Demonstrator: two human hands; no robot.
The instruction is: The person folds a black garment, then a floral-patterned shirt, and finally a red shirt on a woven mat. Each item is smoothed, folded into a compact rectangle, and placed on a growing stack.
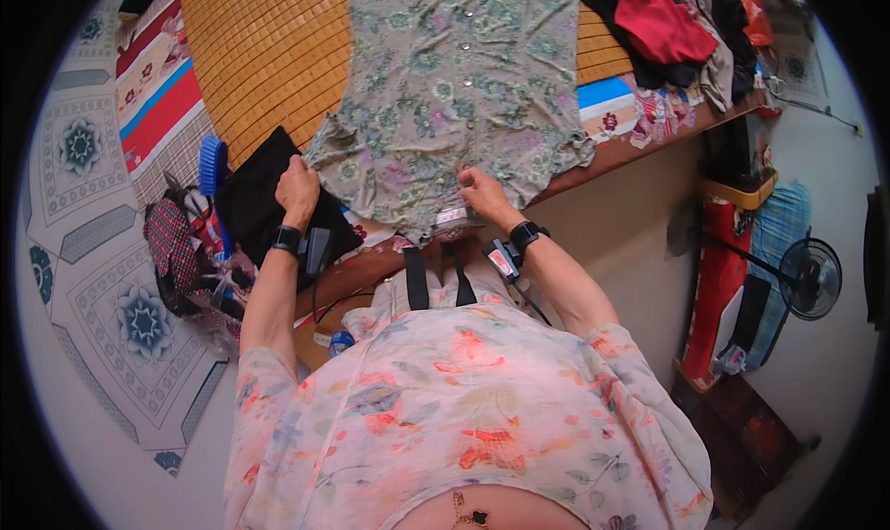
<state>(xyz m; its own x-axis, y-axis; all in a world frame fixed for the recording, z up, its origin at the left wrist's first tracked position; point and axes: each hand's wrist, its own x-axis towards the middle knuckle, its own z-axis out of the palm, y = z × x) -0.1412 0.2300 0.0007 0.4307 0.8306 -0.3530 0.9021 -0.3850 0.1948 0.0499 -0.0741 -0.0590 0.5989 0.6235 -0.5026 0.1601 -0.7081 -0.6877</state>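
Note:
A grey-green floral blouse [445, 92] lies front up over the edge of a bed, its row of buttons running away from me. The neck end with a pale label [452, 215] points toward me. My left hand [297, 188] pinches the blouse at the left sleeve's edge. At the button band near the neck, my right hand [483, 195] has fingers closed on the fabric. A folded black cloth [254, 189] lies beneath and beside my left hand. Both wrists carry black straps with small devices.
A woven bamboo mat [271, 50] covers the bed, over a striped sheet [167, 99]. Left are a blue brush [211, 165] and a patterned bag [170, 245]. A clothes pile with a red garment [667, 26] lies at upper right. A black fan [810, 278] stands to the right.

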